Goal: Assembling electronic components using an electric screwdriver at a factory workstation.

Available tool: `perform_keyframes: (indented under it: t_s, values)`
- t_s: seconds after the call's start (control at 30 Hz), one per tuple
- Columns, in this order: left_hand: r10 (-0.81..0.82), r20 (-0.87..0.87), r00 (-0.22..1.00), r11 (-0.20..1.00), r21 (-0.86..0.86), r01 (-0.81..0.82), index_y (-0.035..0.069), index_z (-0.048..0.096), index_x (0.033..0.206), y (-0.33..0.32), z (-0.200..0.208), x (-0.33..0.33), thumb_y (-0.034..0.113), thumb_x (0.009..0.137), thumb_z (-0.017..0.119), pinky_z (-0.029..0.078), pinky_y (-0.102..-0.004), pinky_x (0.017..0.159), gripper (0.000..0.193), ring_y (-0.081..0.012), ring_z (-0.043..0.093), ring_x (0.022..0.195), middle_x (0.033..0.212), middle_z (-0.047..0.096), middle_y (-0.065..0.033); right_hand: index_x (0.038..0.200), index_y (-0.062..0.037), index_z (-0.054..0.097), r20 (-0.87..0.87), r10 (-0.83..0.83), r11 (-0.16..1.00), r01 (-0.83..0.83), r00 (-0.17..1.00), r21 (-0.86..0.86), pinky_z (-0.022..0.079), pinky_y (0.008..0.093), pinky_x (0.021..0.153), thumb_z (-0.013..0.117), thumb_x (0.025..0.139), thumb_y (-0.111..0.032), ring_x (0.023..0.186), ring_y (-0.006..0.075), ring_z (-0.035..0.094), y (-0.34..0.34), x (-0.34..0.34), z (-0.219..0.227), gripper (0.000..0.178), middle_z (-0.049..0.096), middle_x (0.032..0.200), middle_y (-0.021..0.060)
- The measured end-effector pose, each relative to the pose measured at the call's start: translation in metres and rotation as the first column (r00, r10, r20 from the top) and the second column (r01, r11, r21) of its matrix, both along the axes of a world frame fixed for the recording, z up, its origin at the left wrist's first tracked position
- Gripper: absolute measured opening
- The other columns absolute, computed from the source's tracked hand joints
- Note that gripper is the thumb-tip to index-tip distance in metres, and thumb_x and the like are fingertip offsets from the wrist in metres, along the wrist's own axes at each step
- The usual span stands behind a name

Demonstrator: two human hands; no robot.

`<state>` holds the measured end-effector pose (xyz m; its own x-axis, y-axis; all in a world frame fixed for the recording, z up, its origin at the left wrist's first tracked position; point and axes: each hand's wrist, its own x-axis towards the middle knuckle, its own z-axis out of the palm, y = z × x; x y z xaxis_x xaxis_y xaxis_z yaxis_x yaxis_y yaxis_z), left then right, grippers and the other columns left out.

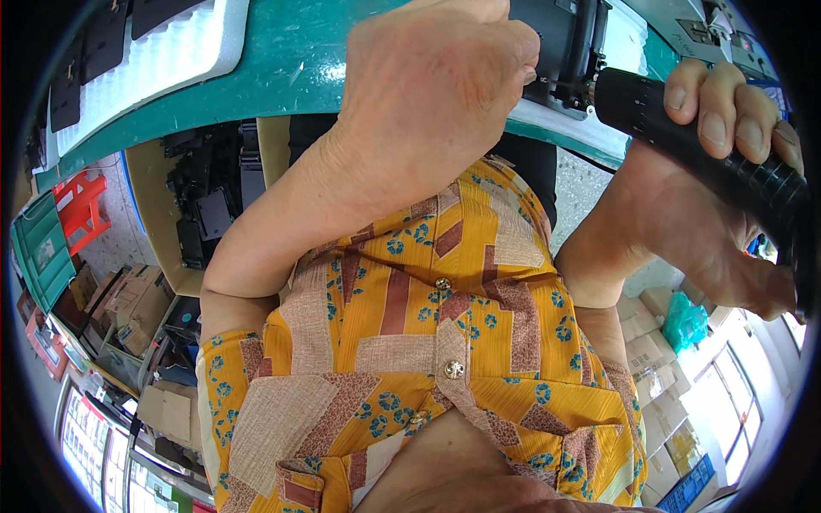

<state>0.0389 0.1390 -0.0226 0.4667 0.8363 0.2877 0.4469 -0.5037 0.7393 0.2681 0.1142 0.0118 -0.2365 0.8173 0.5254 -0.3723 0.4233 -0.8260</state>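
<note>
My right hand [714, 184] is wrapped around a black electric screwdriver [637, 101], which lies nearly level and points left. Its thin bit reaches toward a black plastic part [560, 38] at the top of the view. My left hand [436, 81] is closed beside that part, back of the hand up. The left fingertips are pressed together close to the end of the bit. What they pinch, if anything, is hidden.
A green worktable [295, 77] carries white foam trays, and the left foam tray [192, 56] holds flat black parts. Under its edge stands a cardboard box [145, 184] of black parts. A red stool [81, 209] and a green crate [43, 248] are at left.
</note>
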Motion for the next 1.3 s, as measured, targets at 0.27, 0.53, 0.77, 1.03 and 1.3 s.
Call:
perform_keyframes:
  t_s: [0.27, 0.53, 0.77, 1.03, 1.3]
  values:
    - [-0.01, 0.014, 1.0, 1.0, -0.016, 0.011, 0.008, 0.063, 0.083, 0.0, -0.001, 0.0, 0.003, 0.08, 0.073, 0.047, -0.0402, 0.062, 0.011, -0.0288, 0.06, 0.078, 0.08, 0.054, -0.0076, 0.115, -0.0134, 0.069, 0.029, -0.005, 1.0, 0.004, 1.0, 0.018, 0.044, 0.0372, 0.081, 0.073, 0.066, -0.086, 0.087, 0.0191, 0.059, 0.009, -0.008, -0.004, 0.088, 0.062, 0.101, 0.0034]
    - [0.007, -0.048, 0.999, 0.992, 0.124, -0.001, 0.009, 0.062, 0.084, -0.001, -0.003, 0.001, 0.004, 0.08, 0.073, 0.048, -0.0405, 0.061, 0.012, -0.0282, 0.06, 0.078, 0.08, 0.053, -0.0065, 0.117, -0.0134, 0.069, 0.086, 0.027, 1.0, -0.027, 0.996, 0.007, 0.044, 0.0376, 0.081, 0.072, 0.067, -0.087, 0.087, 0.0194, 0.058, 0.013, -0.003, 0.007, 0.089, 0.062, 0.101, 0.0035]
    - [0.005, -0.035, 0.999, 0.996, 0.089, -0.002, 0.009, 0.062, 0.084, -0.002, -0.002, 0.0, 0.006, 0.081, 0.071, 0.048, -0.0406, 0.061, 0.01, -0.0279, 0.061, 0.079, 0.081, 0.054, -0.006, 0.119, -0.0127, 0.068, 0.185, 0.098, 0.995, -0.091, 0.978, -0.042, 0.044, 0.0378, 0.08, 0.07, 0.069, -0.088, 0.087, 0.0192, 0.058, 0.015, -0.006, 0.016, 0.09, 0.061, 0.101, 0.0035]
    - [-0.016, -0.039, 0.999, 0.994, 0.107, 0.02, 0.01, 0.062, 0.092, -0.003, -0.002, -0.001, 0.009, 0.082, 0.071, 0.049, -0.0412, 0.061, 0.014, -0.0295, 0.061, 0.081, 0.084, 0.054, -0.0076, 0.122, -0.012, 0.067, 0.327, 0.157, 0.986, -0.126, 0.932, -0.113, 0.045, 0.0381, 0.079, 0.068, 0.071, -0.088, 0.086, 0.0191, 0.057, 0.018, -0.014, 0.026, 0.092, 0.061, 0.1, 0.0034]
    - [-0.011, 0.102, 0.995, 0.982, 0.187, -0.008, 0.013, 0.064, 0.087, 0.0, -0.024, 0.003, 0.006, 0.076, 0.075, 0.048, -0.0388, 0.061, 0.016, -0.0267, 0.061, 0.077, 0.08, 0.056, -0.0051, 0.117, -0.0044, 0.056, 0.072, -0.076, 0.963, 0.055, 0.994, 0.266, 0.051, 0.0354, 0.061, 0.07, 0.073, -0.085, 0.069, 0.0195, 0.058, 0.024, -0.043, -0.013, 0.093, 0.058, 0.086, 0.0054]
